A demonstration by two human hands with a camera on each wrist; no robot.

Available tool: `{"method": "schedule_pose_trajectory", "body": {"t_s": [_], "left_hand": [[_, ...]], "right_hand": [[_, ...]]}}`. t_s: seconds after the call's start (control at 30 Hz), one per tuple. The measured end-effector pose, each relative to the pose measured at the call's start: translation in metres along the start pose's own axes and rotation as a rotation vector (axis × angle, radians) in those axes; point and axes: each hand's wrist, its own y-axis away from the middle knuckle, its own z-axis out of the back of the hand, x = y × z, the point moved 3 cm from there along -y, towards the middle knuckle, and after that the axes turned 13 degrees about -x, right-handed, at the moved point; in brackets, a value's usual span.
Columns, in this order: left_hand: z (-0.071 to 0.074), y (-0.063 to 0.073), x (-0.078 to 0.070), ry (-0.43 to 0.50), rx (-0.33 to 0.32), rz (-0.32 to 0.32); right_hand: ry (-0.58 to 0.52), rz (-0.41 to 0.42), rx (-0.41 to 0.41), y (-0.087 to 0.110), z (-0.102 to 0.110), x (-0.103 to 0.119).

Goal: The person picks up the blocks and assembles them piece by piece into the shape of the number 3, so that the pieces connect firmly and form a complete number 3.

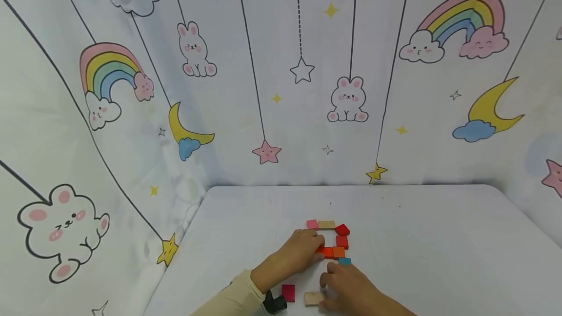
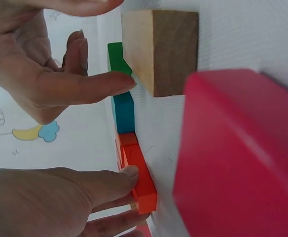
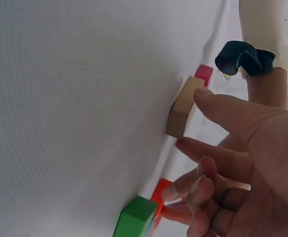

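My left hand [image 1: 298, 252] pinches a long orange-red block [image 2: 143, 180] on the white table, thumb on its side and fingers behind. Beyond its right end sit a shorter orange block [image 1: 339, 251] and a blue block [image 1: 344, 261]. My right hand [image 1: 351, 284] hovers round one end of a plain wooden block [image 3: 186, 108]. Its thumb lies against that block, while the index fingertip looks slightly apart from it; the other fingers are loosely bent. A green block [image 3: 136, 212] stands near the blue one, hidden by my right hand in the head view.
Farther back are a pink block [image 1: 311, 224], a pale wooden block [image 1: 326, 225], a red five-sided block [image 1: 342, 230] and a red block [image 1: 342, 242], forming a curve. A crimson block [image 1: 288, 292] lies beside the black wrist camera [image 1: 274, 302] on my left arm.
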Motion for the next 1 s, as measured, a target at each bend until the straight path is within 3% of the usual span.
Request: {"method": "schedule_pose_trajectory", "body": {"t_s": [0.3,0.67,1.0], "left_hand": [[-0.003,0.0,0.0,0.011,0.011,0.016],[0.005,0.001,-0.002,0.008,-0.002,0.016],[0.005,0.001,-0.002,0.027,0.007,0.014]], "right_hand": [[0.037,0.011,0.01,0.0,-0.003,-0.002],[0.093,-0.076,-0.004,-0.003,0.003,-0.016],[0.042,-0.119,-0.033,0.001,0.009,-0.027]]}}
